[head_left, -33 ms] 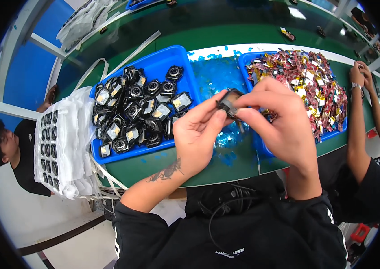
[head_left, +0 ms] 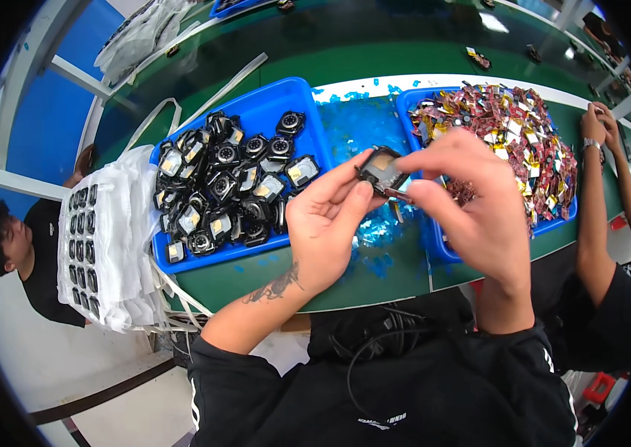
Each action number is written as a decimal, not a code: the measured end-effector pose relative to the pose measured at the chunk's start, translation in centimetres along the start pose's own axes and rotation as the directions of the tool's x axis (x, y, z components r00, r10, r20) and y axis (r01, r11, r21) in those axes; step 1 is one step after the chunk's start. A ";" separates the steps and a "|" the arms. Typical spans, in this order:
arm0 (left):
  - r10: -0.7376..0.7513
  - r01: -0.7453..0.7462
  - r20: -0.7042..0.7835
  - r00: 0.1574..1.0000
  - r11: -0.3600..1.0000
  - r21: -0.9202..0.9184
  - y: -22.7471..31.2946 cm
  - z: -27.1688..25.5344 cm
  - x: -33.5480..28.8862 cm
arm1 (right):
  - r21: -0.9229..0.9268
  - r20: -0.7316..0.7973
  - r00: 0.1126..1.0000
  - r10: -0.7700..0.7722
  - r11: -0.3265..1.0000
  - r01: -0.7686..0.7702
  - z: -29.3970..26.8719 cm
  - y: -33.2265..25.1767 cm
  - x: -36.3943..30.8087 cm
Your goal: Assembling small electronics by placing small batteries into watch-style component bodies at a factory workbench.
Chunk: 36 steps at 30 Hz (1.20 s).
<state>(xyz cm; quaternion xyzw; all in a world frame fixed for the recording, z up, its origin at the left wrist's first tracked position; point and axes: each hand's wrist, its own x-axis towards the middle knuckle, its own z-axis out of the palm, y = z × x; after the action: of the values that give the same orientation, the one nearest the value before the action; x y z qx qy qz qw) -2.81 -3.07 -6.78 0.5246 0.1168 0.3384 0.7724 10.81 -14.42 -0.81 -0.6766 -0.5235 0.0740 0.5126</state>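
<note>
L hand (head_left: 327, 223) tight on blk watch case (head_left: 384, 167), R hand (head_left: 476, 208) nr its edge, thumb & index apart, contact unclear

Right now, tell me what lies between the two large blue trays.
Head view: shiny blue scraps lie on the green table between the trays; the left hand holds a black watch case over them.

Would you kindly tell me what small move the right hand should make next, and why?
I would probably bring the thumb and forefinger of the right hand gently together on the reddish strip at the lower edge of the black case: their tips are apart close to it, and the left hand grips the case's left side, which should steady it.
</note>
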 end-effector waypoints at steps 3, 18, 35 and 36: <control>-0.034 0.033 -0.024 0.999 0.997 -0.063 0.4 0.1 0.4 | -0.043 -0.003 0.999 -0.038 0.998 0.038 -0.6 -0.4 -0.7; 0.373 -0.516 0.363 0.854 0.512 0.687 0.8 -0.4 0.5 | 0.622 0.274 0.924 0.267 0.684 -0.382 0.5 1.6 -2.2; 0.299 -0.549 0.468 0.832 0.570 0.611 1.6 -0.6 1.0 | 0.551 0.480 0.824 0.301 0.627 -0.550 -2.0 2.5 -1.2; 0.275 -0.526 0.465 0.841 0.612 0.590 1.6 -0.7 1.0 | 0.554 0.513 0.808 0.290 0.607 -0.570 -2.2 2.5 -1.1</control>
<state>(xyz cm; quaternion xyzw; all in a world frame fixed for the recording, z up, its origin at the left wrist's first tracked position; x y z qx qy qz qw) -3.04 -1.54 -5.45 0.8371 -0.0171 0.3427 0.4261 13.37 -16.44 -2.19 -0.5179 -0.3624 0.5121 0.5816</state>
